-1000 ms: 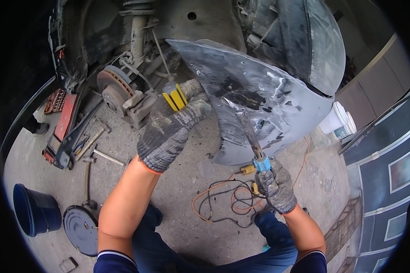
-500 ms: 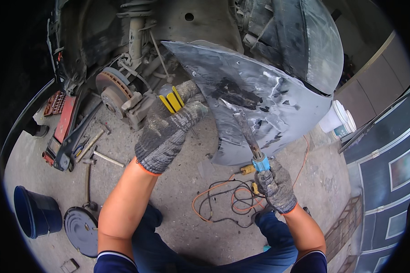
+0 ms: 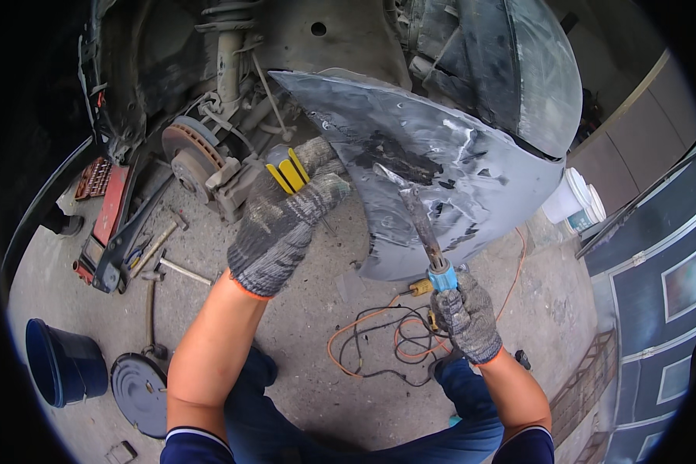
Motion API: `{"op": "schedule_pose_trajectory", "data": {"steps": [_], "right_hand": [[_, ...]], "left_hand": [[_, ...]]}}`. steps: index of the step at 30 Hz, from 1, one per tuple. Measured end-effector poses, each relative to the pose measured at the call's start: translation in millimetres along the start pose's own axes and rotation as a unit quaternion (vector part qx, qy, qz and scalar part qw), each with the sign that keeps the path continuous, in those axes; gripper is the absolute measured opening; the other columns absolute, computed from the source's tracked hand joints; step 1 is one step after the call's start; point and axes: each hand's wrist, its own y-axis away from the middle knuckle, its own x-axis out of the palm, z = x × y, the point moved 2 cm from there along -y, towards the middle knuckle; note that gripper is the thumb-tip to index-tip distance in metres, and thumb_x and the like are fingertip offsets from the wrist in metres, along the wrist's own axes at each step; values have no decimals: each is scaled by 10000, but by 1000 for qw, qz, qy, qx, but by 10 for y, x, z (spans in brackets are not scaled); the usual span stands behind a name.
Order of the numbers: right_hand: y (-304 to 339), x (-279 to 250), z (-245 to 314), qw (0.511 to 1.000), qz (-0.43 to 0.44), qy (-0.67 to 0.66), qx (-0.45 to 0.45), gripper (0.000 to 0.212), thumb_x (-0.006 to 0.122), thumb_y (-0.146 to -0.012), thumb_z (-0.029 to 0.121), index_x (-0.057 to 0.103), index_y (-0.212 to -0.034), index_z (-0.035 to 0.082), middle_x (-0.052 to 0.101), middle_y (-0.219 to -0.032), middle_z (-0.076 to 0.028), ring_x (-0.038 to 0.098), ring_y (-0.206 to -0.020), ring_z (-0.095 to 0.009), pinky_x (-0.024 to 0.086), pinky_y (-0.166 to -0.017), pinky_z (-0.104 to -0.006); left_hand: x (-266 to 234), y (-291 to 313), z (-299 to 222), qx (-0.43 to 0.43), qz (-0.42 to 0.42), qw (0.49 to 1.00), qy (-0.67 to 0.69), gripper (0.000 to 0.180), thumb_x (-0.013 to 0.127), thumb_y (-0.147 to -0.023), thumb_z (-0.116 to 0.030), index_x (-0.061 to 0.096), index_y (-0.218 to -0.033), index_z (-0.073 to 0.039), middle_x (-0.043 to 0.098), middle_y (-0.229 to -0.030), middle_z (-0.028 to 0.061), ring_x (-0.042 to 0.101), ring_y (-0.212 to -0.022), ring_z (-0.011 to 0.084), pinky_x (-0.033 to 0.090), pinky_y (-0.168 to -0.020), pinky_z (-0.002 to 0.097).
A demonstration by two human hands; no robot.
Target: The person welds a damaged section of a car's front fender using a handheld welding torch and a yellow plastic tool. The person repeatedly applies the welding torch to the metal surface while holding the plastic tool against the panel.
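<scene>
My right hand (image 3: 469, 313), in a grey knitted glove, is closed round the grip of a large soldering iron (image 3: 421, 220) with a blue collar and a bent, flattened tip. Its tip lies over a dark, rough patch (image 3: 402, 161) on a scraped grey car bumper (image 3: 479, 197). My gloved left hand (image 3: 286, 213) is wrapped around a screwdriver (image 3: 288, 172) with a yellow-and-grey handle, whose thin shaft shows below the fingers. That hand is beside the bumper's left edge; some of its fingers are hidden.
Behind the left hand are a brake disc (image 3: 193, 166) and a suspension strut (image 3: 230, 69). Hammers (image 3: 155, 247), a red floor jack (image 3: 112, 205) and a blue bucket (image 3: 66, 363) stand or lie at left. Tangled cables (image 3: 387, 340) cover floor between my feet. White buckets (image 3: 572, 199) stand right.
The iron's tip has shifted very slightly across the dark patch. Both hands keep their holds, and the bumper has barely moved in view.
</scene>
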Motion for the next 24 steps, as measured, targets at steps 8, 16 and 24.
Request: {"op": "schedule_pose_trajectory", "data": {"steps": [8,16,24], "right_hand": [[-22,33,-50,996,-24,-87,15,295,547,-989,325,593,-1069,45,591,-682,-77,591,-593,-244,476,-591,-370],[28,165,-23,996,-11,-86,4,330,540,-979,377,586,-1011,52,572,-682,-66,580,-614,-212,457,-584,-363],[26,286,-126,997,-28,-75,10,364,547,-980,402,573,-1014,41,566,-670,-41,549,-581,-170,440,-549,-324]], "left_hand": [[25,11,34,14,-29,998,59,471,694,-844,-104,580,-1280,31,665,-1173,123,641,-1063,200,500,-955,328],[31,15,53,3,-34,998,60,479,688,-838,-97,570,-1281,45,668,-1160,140,642,-1065,205,504,-950,328],[40,13,31,4,-30,998,50,484,687,-835,-106,569,-1278,50,673,-1151,139,649,-1050,209,511,-933,323]]}}
